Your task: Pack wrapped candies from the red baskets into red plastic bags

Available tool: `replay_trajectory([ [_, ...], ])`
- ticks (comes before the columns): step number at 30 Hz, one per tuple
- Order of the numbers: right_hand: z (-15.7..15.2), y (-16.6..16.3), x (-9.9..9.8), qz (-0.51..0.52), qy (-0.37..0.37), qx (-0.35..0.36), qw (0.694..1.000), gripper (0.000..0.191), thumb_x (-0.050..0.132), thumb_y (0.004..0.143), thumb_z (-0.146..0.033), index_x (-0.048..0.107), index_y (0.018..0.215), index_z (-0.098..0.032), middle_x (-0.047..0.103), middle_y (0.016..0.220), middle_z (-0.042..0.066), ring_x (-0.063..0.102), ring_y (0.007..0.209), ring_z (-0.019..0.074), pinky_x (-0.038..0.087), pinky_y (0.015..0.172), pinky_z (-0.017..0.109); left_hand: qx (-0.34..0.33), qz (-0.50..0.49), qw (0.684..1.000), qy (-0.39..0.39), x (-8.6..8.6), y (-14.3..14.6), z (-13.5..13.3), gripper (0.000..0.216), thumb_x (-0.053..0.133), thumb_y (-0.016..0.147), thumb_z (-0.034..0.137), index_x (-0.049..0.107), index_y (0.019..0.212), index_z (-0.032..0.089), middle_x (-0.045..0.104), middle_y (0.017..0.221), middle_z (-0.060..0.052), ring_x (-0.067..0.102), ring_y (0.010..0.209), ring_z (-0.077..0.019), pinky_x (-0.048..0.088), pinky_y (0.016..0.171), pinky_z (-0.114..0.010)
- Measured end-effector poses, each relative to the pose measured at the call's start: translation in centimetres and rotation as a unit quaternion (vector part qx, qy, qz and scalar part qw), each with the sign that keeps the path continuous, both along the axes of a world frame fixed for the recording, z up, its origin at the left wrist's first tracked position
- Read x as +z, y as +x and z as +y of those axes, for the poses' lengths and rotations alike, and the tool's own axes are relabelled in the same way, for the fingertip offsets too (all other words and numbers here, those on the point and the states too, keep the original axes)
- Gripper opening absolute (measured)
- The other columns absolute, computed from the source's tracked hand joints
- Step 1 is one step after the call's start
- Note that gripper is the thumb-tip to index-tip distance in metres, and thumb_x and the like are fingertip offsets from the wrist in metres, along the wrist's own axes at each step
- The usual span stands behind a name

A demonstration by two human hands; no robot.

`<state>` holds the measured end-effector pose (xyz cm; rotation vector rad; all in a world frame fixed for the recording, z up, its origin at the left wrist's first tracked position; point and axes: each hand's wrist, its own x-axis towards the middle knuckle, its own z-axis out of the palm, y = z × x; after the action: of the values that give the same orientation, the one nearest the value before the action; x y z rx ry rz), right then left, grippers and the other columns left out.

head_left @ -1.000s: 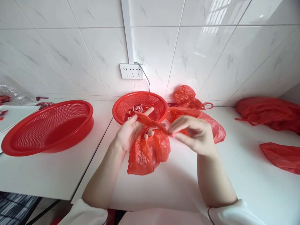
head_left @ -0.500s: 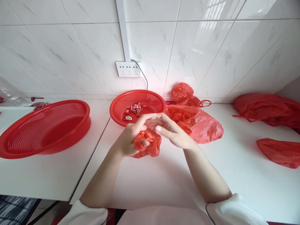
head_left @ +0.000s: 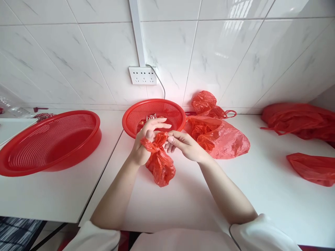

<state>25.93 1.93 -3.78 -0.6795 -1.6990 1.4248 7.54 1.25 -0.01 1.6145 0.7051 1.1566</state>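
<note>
Between my hands hangs a small red plastic bag (head_left: 161, 170), its neck twisted or knotted and its lower part bulging above the white table. What is inside it does not show. My left hand (head_left: 142, 146) has a strip of the bag around its thumb, with its upper fingers stretched towards the right. With thumb and fingertips, my right hand (head_left: 185, 143) pinches the other end of the bag's top. Just behind the hands stands a round red plastic basket (head_left: 172, 116) with a few small wrapped packets (head_left: 151, 116), partly hidden by my left hand.
A larger red basket (head_left: 65, 150) stands at the left. Red plastic bags (head_left: 230, 143) lie right of the round basket, and a red heap (head_left: 295, 118) and another red bag (head_left: 311, 169) are farther right. A power strip (head_left: 143, 76) is on the tiled wall.
The small bag's body has dropped lower and now hangs below my hands. My right hand has closed from a loose arch to a pinch on the bag's top.
</note>
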Motion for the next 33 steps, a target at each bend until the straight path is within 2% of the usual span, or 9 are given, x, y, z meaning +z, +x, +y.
replay_trajectory([
  [5, -0.4, 0.2, 0.4, -0.012, 0.012, -0.042, 0.999, 0.034, 0.054, 0.091, -0.05, 0.062, 0.101, -0.018, 0.065, 0.094, 0.004, 0.064, 0.08, 0.0146, 0.053, 0.073, 0.03, -0.002, 0.008, 1.0, -0.001, -0.3, 0.1, 0.4, 0.055, 0.034, 0.092, 0.062, 0.048, 0.129, 0.023, 0.053, 0.135, -0.016, 0.068, 0.089, -0.0212, 0.057, 0.071, -0.034],
  [9, -1.1, -0.4, 0.7, -0.005, 0.073, -0.137, 0.988, 0.037, 0.056, 0.09, -0.051, 0.059, 0.113, -0.023, 0.061, 0.121, 0.007, 0.064, 0.099, 0.0185, 0.052, 0.083, 0.034, 0.024, 0.031, 0.999, 0.01, -0.5, 0.7, 0.1, 0.055, 0.04, 0.091, 0.06, 0.045, 0.133, 0.025, 0.051, 0.139, -0.014, 0.066, 0.099, -0.0221, 0.056, 0.08, -0.035],
  [12, -1.1, -0.5, 0.6, -0.01, 0.121, -0.211, 0.97, 0.024, 0.066, 0.084, -0.045, 0.066, 0.091, -0.022, 0.061, 0.123, 0.007, 0.059, 0.112, 0.0219, 0.05, 0.091, 0.036, 0.038, 0.034, 0.998, 0.032, -0.7, 1.0, 0.0, 0.052, 0.037, 0.094, 0.056, 0.045, 0.135, 0.026, 0.051, 0.139, -0.015, 0.066, 0.101, -0.0229, 0.056, 0.08, -0.036],
  [14, -0.8, -0.1, 0.6, 0.012, 0.09, -0.199, 0.976, 0.024, 0.064, 0.086, -0.044, 0.065, 0.081, -0.021, 0.063, 0.12, 0.007, 0.058, 0.113, 0.0223, 0.048, 0.096, 0.038, 0.055, 0.059, 0.995, 0.051, -0.6, 0.5, 0.2, 0.045, 0.039, 0.095, 0.048, 0.047, 0.134, 0.026, 0.052, 0.137, -0.013, 0.066, 0.1, -0.0223, 0.056, 0.08, -0.036],
  [17, -0.2, 1.5, 0.7, 0.069, 0.005, -0.145, 0.987, 0.024, 0.06, 0.089, -0.045, 0.066, 0.091, -0.022, 0.063, 0.125, 0.007, 0.061, 0.111, 0.0236, 0.048, 0.098, 0.043, 0.115, 0.14, 0.978, 0.105, 0.2, -1.1, 0.8, 0.035, 0.051, 0.09, 0.029, 0.056, 0.124, 0.026, 0.058, 0.131, -0.009, 0.064, 0.105, -0.0218, 0.055, 0.086, -0.036],
  [21, 0.2, 3.4, 1.3, 0.12, -0.033, -0.147, 0.981, 0.03, 0.05, 0.091, -0.05, 0.066, 0.093, -0.024, 0.06, 0.132, 0.005, 0.059, 0.116, 0.0261, 0.051, 0.094, 0.045, 0.198, 0.199, 0.94, 0.192, 1.5, -3.2, 1.3, 0.037, 0.059, 0.078, 0.018, 0.063, 0.114, 0.024, 0.061, 0.124, -0.006, 0.06, 0.113, -0.023, 0.057, 0.083, -0.033],
  [24, -0.1, 4.4, 1.9, 0.079, -0.018, -0.177, 0.981, 0.04, 0.045, 0.092, -0.056, 0.069, 0.088, -0.024, 0.067, 0.117, 0.006, 0.063, 0.105, 0.0254, 0.054, 0.083, 0.04, 0.214, 0.231, 0.924, 0.216, 2.2, -4.1, 1.1, 0.041, 0.062, 0.075, 0.02, 0.062, 0.115, 0.025, 0.061, 0.124, -0.005, 0.057, 0.117, -0.0233, 0.058, 0.085, -0.034],
  [29, -0.3, 7.9, 2.3, -0.037, 0.021, -0.377, 0.925, 0.053, 0.04, 0.091, -0.065, 0.071, 0.081, -0.023, 0.062, 0.063, 0.003, 0.058, 0.058, 0.0182, 0.045, 0.053, 0.032, 0.188, 0.297, 0.914, 0.201, 2.7, -6.3, 0.9, 0.057, 0.062, 0.073, 0.021, 0.055, 0.129, 0.03, 0.053, 0.137, -0.004, 0.049, 0.128, -0.0265, 0.054, 0.096, -0.043],
  [33, 0.0, 10.5, 1.8, -0.062, 0.044, -0.472, 0.878, 0.063, 0.037, 0.091, -0.067, 0.058, 0.055, -0.021, 0.063, 0.066, 0.005, 0.054, 0.057, 0.0162, 0.043, 0.052, 0.031, 0.165, 0.345, 0.912, 0.145, 2.6, -8.0, 1.1, 0.072, 0.057, 0.071, 0.014, 0.044, 0.139, 0.033, 0.046, 0.146, -0.003, 0.046, 0.133, -0.0276, 0.049, 0.101, -0.047],
])
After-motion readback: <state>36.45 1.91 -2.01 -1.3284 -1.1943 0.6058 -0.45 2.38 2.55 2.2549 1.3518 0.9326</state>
